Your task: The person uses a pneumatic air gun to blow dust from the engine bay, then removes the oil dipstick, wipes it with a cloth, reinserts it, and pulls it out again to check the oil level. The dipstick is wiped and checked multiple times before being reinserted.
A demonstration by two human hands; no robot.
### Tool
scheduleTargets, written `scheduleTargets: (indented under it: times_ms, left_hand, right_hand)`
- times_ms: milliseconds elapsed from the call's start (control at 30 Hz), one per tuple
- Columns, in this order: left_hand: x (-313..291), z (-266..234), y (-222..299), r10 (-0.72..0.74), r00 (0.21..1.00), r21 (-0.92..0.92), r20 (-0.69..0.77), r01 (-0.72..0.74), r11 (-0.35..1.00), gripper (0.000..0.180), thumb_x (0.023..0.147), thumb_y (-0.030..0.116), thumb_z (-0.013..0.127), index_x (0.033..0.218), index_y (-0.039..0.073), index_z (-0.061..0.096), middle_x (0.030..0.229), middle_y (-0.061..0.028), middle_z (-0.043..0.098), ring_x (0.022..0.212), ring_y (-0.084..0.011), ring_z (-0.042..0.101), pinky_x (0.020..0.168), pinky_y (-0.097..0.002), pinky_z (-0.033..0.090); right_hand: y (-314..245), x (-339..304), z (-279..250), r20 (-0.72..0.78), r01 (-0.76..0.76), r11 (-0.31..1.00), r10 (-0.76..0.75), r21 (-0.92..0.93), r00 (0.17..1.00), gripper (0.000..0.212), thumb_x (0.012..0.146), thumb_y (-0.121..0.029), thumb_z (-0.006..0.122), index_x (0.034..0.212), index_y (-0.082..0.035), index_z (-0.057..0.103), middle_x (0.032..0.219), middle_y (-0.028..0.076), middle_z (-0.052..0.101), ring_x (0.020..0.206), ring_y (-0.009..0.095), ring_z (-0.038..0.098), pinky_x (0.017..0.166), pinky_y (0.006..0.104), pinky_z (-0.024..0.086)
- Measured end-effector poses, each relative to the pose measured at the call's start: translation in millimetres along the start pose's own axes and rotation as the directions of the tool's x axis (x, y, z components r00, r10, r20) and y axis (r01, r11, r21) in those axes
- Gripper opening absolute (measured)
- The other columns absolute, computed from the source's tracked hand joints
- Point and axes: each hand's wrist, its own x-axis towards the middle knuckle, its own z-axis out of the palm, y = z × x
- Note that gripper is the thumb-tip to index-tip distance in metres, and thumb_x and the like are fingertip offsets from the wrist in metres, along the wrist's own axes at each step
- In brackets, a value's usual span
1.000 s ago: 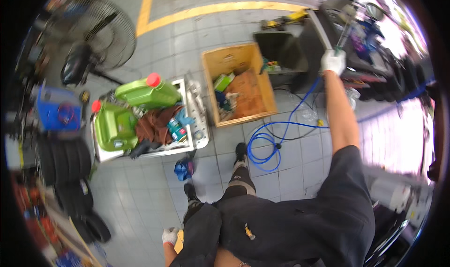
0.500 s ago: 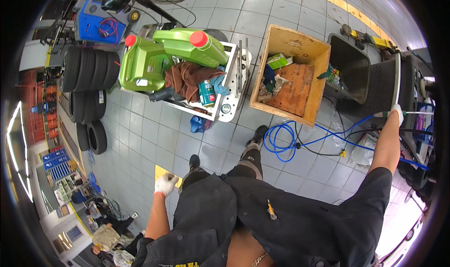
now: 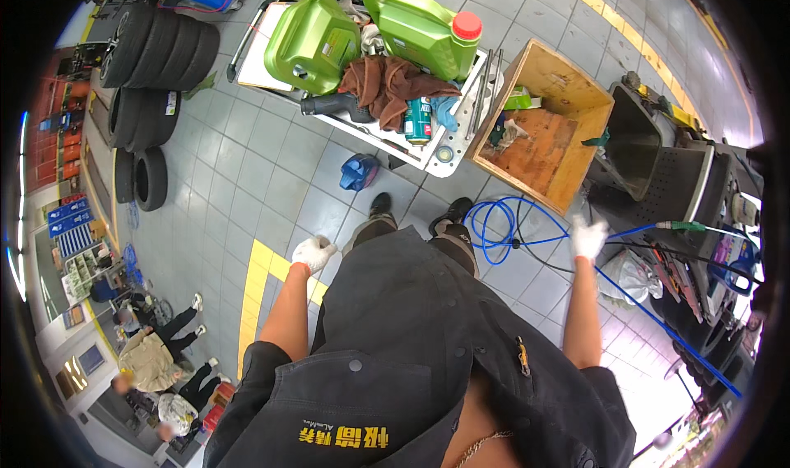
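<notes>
The left hand (image 3: 313, 254), in a white glove, is held low by the dark clothing over the thigh — its fingers curled. The right hand (image 3: 588, 238), also gloved, is blurred in front of a blue hose (image 3: 683, 341); whether they touch is unclear. Ahead, a white tray (image 3: 395, 149) carries two green jugs (image 3: 314, 44) and a brown cloth (image 3: 391, 90) — just beside it stands an open wooden box (image 3: 576, 73).
</notes>
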Motion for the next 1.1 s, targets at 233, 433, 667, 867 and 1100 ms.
scheduleTargets:
  times_ms: [233, 433, 667, 867, 1100]
  left_hand:
    - [89, -23, -102, 0.012, 0.992, 0.022, 0.126, -0.015, 1.000, 0.059, 0.088, 0.052, 0.067, 0.126, 0.009, 0.076, 0.132, -0.0177, 0.072, 0.129, -0.0334, 0.065, 0.111, -0.0415, 0.048]
    - [175, -115, -142, 0.112, 0.993, -0.162, -0.049, -0.118, 0.980, 0.084, 0.086, 0.044, 0.075, 0.154, 0.005, 0.047, 0.138, -0.0249, 0.067, 0.133, -0.0378, 0.061, 0.114, -0.0427, 0.047]
    - [174, -199, -148, 0.116, 0.959, -0.400, -0.257, -0.215, 0.891, 0.079, 0.089, 0.040, 0.074, 0.153, 0.003, 0.047, 0.132, -0.0236, 0.070, 0.127, -0.0376, 0.066, 0.110, -0.0432, 0.049]
    - [131, -180, -178, 0.117, 0.939, -0.483, -0.322, -0.270, 0.833, 0.069, 0.091, 0.037, 0.073, 0.146, 0.000, 0.054, 0.119, -0.0218, 0.075, 0.113, -0.0336, 0.072, 0.100, -0.0413, 0.055]
    - [84, -178, -163, 0.113, 0.850, -0.481, -0.514, -0.395, 0.783, 0.051, 0.092, 0.026, 0.075, 0.133, -0.002, 0.064, 0.112, -0.0194, 0.075, 0.102, -0.0277, 0.073, 0.094, -0.0383, 0.057]
  right_hand:
    - [-151, -230, 72, 0.202, -0.035, 0.952, -0.028, 0.303, 0.979, 0.062, 0.086, -0.035, 0.081, 0.132, 0.001, 0.063, 0.123, 0.025, 0.069, 0.113, 0.037, 0.068, 0.101, 0.0439, 0.052]
    - [-319, -278, 82, 0.154, 0.132, 0.799, -0.271, 0.587, 0.950, 0.037, 0.093, -0.028, 0.075, 0.116, 0.001, 0.071, 0.104, 0.019, 0.076, 0.094, 0.028, 0.074, 0.089, 0.0368, 0.056]
    - [-507, -219, 110, 0.186, 0.097, 0.905, -0.188, 0.415, 0.964, 0.058, 0.084, -0.050, 0.078, 0.108, 0.004, 0.076, 0.103, 0.023, 0.077, 0.102, 0.038, 0.073, 0.096, 0.0421, 0.054]
    - [-542, -201, 38, -0.064, 0.341, 0.660, -0.407, 0.669, 0.911, 0.033, 0.092, -0.026, 0.072, 0.102, 0.005, 0.071, 0.089, 0.014, 0.072, 0.082, 0.020, 0.064, 0.079, 0.0347, 0.051]
    - [-539, -218, -174, -0.011, -0.148, -0.196, -0.637, 0.969, 0.771, 0.040, 0.095, -0.013, 0.055, 0.129, 0.007, 0.065, 0.110, 0.015, 0.073, 0.103, 0.027, 0.069, 0.094, 0.0379, 0.054]
